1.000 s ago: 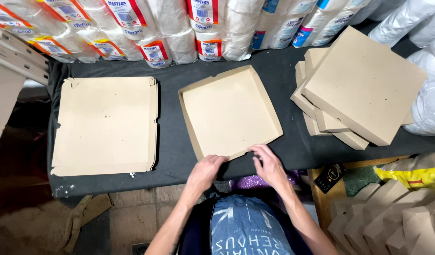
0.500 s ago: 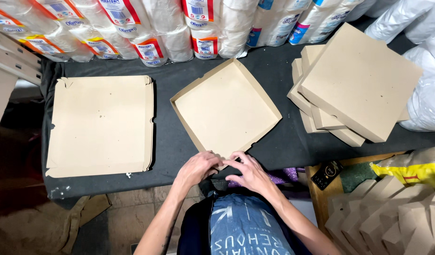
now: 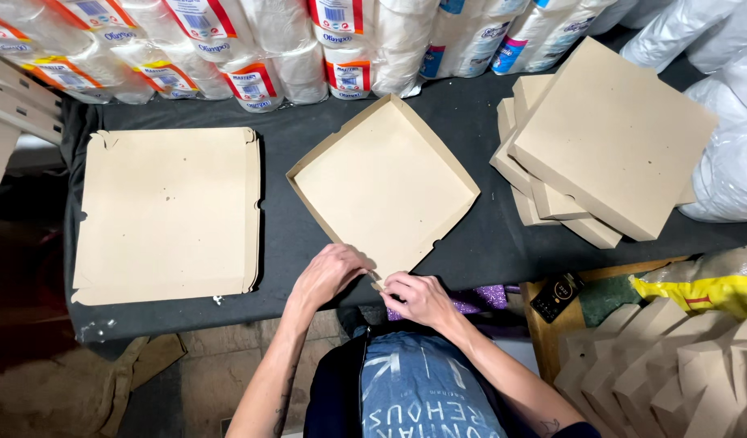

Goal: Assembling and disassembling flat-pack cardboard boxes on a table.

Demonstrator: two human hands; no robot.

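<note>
Both hands, left hand point(image 3: 329, 274) and right hand point(image 3: 419, 297), pinch tray point(image 3: 385, 182) corner.

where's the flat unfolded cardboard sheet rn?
Head view, left side: the flat cardboard sheet lies on the black table, left of the open box tray both hands work on.

Both forearms are bare from the elbow down, with no sleeves, gloves, watch or rings showing on the left hand point(image 3: 329, 274) or the right hand point(image 3: 422, 298). A small dark tattoo mark sits on the inner left forearm, well back from the fingers, and another dark mark shows on the right forearm near the elbow. The fingernails look short and unpainted as far as can be told. Below the hands, close to the body, hangs a blue denim-look apron point(image 3: 426, 389) bearing large pale lettering, worn over a dark navy garment point(image 3: 333, 397) that shows at either side.
</note>
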